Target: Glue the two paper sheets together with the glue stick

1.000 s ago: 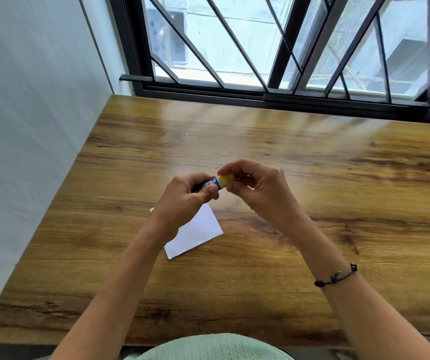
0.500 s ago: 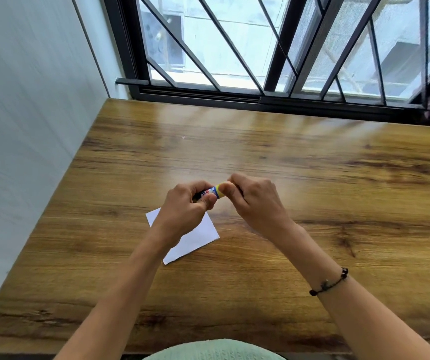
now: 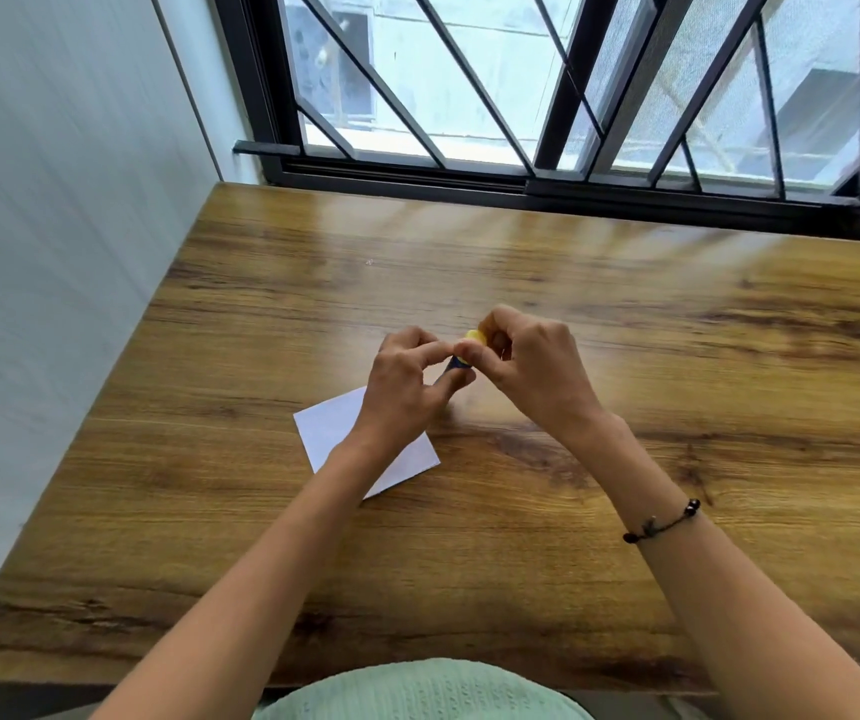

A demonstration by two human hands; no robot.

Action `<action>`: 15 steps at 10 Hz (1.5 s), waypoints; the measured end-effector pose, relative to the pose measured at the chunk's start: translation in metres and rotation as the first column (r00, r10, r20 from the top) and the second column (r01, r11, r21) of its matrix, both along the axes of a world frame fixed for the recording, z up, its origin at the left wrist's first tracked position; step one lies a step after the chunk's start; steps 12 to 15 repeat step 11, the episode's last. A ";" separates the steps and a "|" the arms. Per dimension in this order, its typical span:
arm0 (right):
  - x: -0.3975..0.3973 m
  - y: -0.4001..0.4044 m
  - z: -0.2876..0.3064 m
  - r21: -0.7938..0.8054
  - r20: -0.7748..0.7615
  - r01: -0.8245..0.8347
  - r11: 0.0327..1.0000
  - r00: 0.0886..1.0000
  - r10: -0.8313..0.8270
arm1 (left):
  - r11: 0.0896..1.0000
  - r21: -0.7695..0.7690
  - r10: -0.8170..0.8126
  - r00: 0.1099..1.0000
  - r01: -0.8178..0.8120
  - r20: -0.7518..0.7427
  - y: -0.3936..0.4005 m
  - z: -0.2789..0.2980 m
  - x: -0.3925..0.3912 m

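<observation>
Both hands hold a small glue stick point(image 3: 461, 357) just above the wooden table point(image 3: 625, 407). My left hand point(image 3: 407, 387) pinches its blue body. My right hand point(image 3: 537, 371) grips the yellow end point(image 3: 473, 338), which looks like the cap. Most of the stick is hidden by my fingers. White paper point(image 3: 332, 431) lies flat on the table under my left wrist, which covers its middle. I can make out only one sheet outline.
A white wall point(image 3: 54, 252) runs along the table's left edge. A barred window with a black frame point(image 3: 521, 174) borders the far edge. My light green top point(image 3: 417, 693) is at the near edge.
Both hands stayed together on the glue stick and tilted it. The yellow end now points up and away. My view dipped downward.
</observation>
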State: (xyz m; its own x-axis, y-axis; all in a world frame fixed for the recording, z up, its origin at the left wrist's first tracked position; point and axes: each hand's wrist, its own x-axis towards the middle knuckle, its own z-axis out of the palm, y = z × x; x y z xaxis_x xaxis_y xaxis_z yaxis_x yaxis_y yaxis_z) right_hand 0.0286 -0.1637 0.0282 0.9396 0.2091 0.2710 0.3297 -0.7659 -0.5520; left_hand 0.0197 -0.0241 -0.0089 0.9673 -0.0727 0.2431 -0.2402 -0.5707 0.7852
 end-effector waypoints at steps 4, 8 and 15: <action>0.000 0.003 -0.006 -0.076 0.036 -0.015 0.997 0.999 0.018 | 0.999 0.038 0.021 1.000 -0.021 -0.001 -0.005 -0.007 0.000; -0.002 0.001 -0.002 -0.147 0.016 -0.047 0.988 0.999 0.049 | 0.998 0.059 -0.004 1.000 0.004 0.002 -0.004 -0.005 -0.002; -0.005 0.004 0.010 -0.189 0.056 -0.040 0.981 0.997 0.052 | 0.999 0.020 -0.037 0.998 0.038 -0.055 0.001 -0.007 -0.006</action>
